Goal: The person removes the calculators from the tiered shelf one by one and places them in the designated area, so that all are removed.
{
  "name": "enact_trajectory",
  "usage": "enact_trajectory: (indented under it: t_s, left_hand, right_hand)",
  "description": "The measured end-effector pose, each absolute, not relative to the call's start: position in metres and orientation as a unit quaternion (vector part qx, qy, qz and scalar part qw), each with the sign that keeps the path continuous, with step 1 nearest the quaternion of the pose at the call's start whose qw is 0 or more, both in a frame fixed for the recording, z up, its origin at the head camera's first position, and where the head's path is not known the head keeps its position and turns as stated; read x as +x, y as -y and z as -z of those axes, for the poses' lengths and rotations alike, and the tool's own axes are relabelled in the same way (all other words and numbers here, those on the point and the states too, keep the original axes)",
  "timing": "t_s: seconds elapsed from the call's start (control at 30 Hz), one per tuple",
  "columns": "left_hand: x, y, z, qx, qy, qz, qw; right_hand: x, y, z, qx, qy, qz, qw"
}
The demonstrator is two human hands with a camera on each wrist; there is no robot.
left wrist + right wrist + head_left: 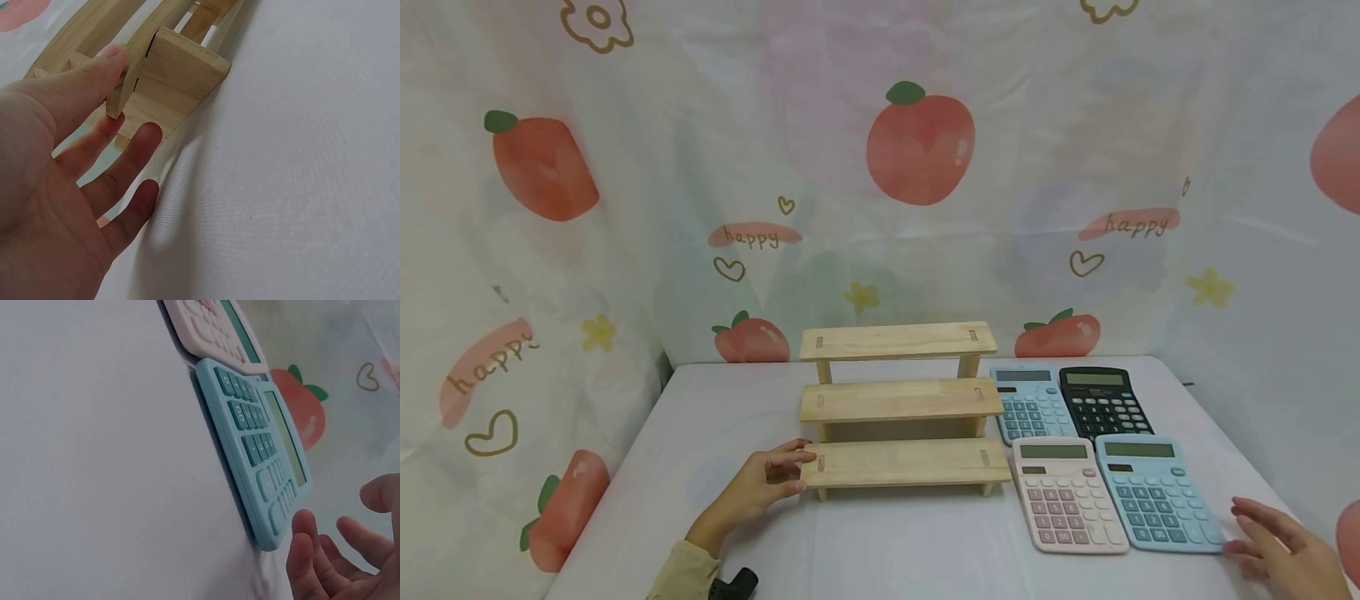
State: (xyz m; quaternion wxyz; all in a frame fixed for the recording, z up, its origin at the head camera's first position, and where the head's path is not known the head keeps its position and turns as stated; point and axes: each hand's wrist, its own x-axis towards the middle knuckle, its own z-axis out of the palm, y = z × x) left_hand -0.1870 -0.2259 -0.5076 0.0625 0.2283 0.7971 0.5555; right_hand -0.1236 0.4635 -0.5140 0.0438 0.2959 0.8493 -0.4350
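A three-tier wooden display stand [901, 402] of pale wood stands on the white table. My left hand [767, 482] holds the left end of its lowest board, thumb at the front edge. In the left wrist view, the thumb and index finger of the left hand [81, 144] lie on either side of the board's end [128, 75], with the other fingers spread below. My right hand [1292, 546] is beside the lower right corner of a blue calculator [1161, 496], fingers loosely bent and holding nothing. That calculator [250, 456] lies face up close to the fingertips in the right wrist view.
A pink-and-white calculator [1067, 496] lies left of the front blue one. Behind them are another blue calculator [1033, 404] and a black calculator [1105, 402], close to the stand's right side. A printed cloth backdrop [820, 150] rises behind the table [880, 550].
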Motion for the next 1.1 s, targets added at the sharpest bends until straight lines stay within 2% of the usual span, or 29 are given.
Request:
enact_trajectory:
  t_s: [0.1,0.33,0.43,1.1]
  left_hand:
    - [-0.187,0.226,0.507,0.226,-0.797,-0.556,0.063]
    - [-0.186,0.227,0.508,0.227,-0.798,-0.555,0.061]
    - [-0.187,0.227,0.509,0.232,-0.797,-0.555,0.054]
    - [-0.188,0.226,0.509,0.238,-0.791,-0.561,0.058]
  right_hand:
    - [-0.127,-0.469,0.520,0.278,-0.860,0.427,0.027]
    - [-0.121,-0.431,0.482,0.252,-0.874,0.416,-0.008]
    - [-0.124,-0.425,0.480,0.240,-0.877,0.416,-0.021]
    - [-0.132,-0.390,0.475,0.182,-0.879,0.439,-0.040]
